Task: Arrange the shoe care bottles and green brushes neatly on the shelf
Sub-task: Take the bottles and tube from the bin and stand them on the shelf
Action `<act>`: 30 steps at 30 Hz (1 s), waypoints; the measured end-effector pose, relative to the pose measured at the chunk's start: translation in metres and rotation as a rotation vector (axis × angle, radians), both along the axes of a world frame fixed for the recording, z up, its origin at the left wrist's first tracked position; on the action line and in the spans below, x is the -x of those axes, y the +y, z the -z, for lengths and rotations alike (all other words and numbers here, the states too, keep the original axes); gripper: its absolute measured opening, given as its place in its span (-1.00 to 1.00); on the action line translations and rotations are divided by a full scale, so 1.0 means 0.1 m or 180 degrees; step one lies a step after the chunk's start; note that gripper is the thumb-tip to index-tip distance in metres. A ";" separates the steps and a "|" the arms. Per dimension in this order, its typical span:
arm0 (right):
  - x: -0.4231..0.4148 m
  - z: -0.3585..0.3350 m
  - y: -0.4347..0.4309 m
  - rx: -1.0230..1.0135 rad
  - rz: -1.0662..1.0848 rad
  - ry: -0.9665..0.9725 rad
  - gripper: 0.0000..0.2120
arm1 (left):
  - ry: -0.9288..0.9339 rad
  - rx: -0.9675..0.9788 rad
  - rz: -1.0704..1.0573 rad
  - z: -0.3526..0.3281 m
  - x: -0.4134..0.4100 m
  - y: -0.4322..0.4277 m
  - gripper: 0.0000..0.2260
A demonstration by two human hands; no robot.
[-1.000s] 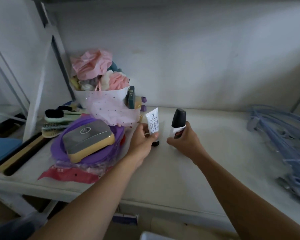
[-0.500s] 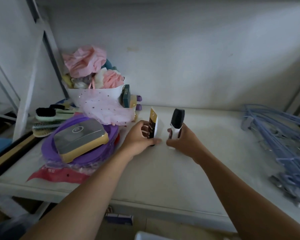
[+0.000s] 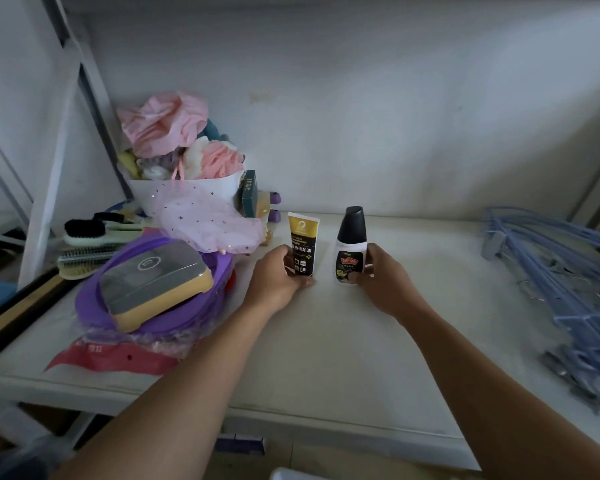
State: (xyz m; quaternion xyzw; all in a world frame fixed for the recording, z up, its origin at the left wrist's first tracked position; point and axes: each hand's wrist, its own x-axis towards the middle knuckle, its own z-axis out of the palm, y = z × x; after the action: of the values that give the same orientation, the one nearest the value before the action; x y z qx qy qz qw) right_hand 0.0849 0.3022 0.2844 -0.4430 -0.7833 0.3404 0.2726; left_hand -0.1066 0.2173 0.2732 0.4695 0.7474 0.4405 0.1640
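Two shoe care containers stand upright side by side on the white shelf (image 3: 326, 341). My left hand (image 3: 274, 278) grips the lower part of a gold-and-black tube (image 3: 303, 242), its label facing me. My right hand (image 3: 383, 278) holds a white bottle with a black cap (image 3: 350, 247) from its right side. Two pale green brushes lie at the far left: one with black bristles (image 3: 90, 232) and one with a wire-like bristle row (image 3: 84, 259) in front of it.
A purple lidded stack with a grey-and-yellow box (image 3: 153, 285) sits left of my left hand. Behind it stands a white tub of pink bath sponges (image 3: 181, 168). Blue hangers (image 3: 561, 271) lie at the right. A black-and-tan bar (image 3: 18, 306) rests at the shelf's left edge.
Both containers have been turned about their upright axes: the tube went from white back through edge-on to its gold-and-black front, and the bottle's label now faces me.
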 end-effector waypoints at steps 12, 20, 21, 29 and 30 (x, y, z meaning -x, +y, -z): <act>0.00 0.03 0.10 0.0129 0.0048 0.0059 -0.65 | 0.0047 0.0007 0.0072 0.05 -0.05 0.12 -0.61; -0.28 -0.09 -0.02 0.0104 0.0109 -0.0162 -0.48 | 0.0185 0.0122 0.0167 -0.09 -0.09 -0.20 -0.36; -0.33 -0.10 -0.07 0.0064 0.0077 -0.0223 -0.47 | 0.0205 0.0114 0.0223 -0.11 -0.13 -0.27 -0.32; -0.65 -0.34 -0.89 -0.0513 -0.0115 -0.0486 -0.42 | -0.0014 -0.0049 0.0182 -0.25 -0.65 -1.00 -0.19; -0.69 -0.36 -1.03 -0.0640 -0.0149 -0.0558 -0.43 | 0.0129 -0.0033 0.0286 -0.25 -0.72 -1.13 -0.22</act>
State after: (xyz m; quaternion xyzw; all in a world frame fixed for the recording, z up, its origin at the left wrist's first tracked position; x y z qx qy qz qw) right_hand 0.1539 0.1987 0.3202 -0.4231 -0.8444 0.2264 0.2382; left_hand -0.0347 0.1041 0.2986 0.5123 0.7264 0.4269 0.1660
